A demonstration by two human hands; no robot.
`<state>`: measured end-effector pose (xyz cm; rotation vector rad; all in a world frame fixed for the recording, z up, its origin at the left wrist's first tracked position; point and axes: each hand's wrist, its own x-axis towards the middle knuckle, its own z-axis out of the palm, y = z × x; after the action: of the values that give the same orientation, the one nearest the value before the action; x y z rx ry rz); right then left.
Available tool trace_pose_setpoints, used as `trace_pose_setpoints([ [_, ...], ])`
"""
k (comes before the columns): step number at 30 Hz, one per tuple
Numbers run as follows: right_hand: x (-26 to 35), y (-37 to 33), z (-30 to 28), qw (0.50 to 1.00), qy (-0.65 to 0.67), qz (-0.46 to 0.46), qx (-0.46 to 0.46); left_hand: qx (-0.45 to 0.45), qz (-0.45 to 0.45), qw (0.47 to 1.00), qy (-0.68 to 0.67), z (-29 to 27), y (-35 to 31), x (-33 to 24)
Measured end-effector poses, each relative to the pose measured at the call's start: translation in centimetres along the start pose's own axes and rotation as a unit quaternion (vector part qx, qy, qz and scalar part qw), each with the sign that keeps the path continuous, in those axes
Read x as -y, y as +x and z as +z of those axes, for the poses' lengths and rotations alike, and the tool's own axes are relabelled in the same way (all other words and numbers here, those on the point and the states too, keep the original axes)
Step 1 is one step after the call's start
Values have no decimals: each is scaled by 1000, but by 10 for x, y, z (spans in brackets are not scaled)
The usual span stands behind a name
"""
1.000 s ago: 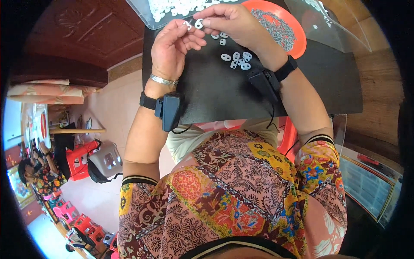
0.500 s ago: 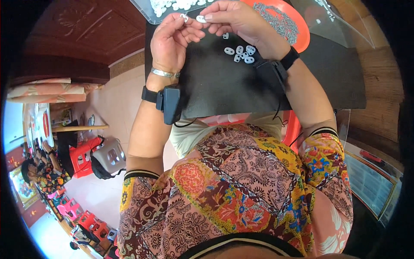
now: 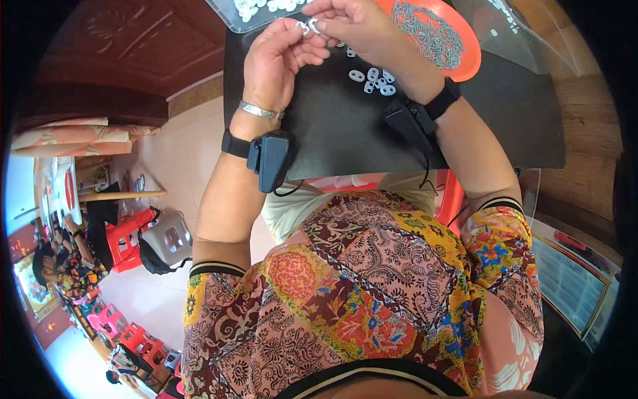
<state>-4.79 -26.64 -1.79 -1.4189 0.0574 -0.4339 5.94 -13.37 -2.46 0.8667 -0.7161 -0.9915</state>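
Both hands meet at the far side of the black tabletop. My left hand (image 3: pixel 278 58) pinches a small white plastic piece (image 3: pixel 304 28) between thumb and fingers. Right beside it, my right hand (image 3: pixel 362 30) pinches a white oval piece with a hole (image 3: pixel 314 26). The two pieces are very close; whether they touch I cannot tell. Below my right hand lies a loose cluster of white oval two-hole pieces (image 3: pixel 357 76) and smaller white blocks (image 3: pixel 369 87). A few more white bits sit partly hidden by my right hand.
A clear plastic tray (image 3: pixel 234 25) of white pieces stands at the far left. An orange-red plate (image 3: pixel 473 60) heaped with small grey metal screws (image 3: pixel 432 36) is at the far right. Black devices are strapped to both wrists. Left, across the room, a person (image 3: pixel 73 263) sits near stools.
My hands have drawn closer together, bringing the two white pieces side by side. The left hand shifted right and the piece in my right hand has turned.
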Motion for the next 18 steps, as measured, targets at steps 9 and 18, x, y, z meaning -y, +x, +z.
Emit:
trace_pose_setpoints([
  [9,8,-1,4,996,-62,5,-57,-30,52,998,-17,8,-1,0],
  [18,8,-6,-13,996,-50,32,-61,-152,27,981,121,16,-5,0],
])
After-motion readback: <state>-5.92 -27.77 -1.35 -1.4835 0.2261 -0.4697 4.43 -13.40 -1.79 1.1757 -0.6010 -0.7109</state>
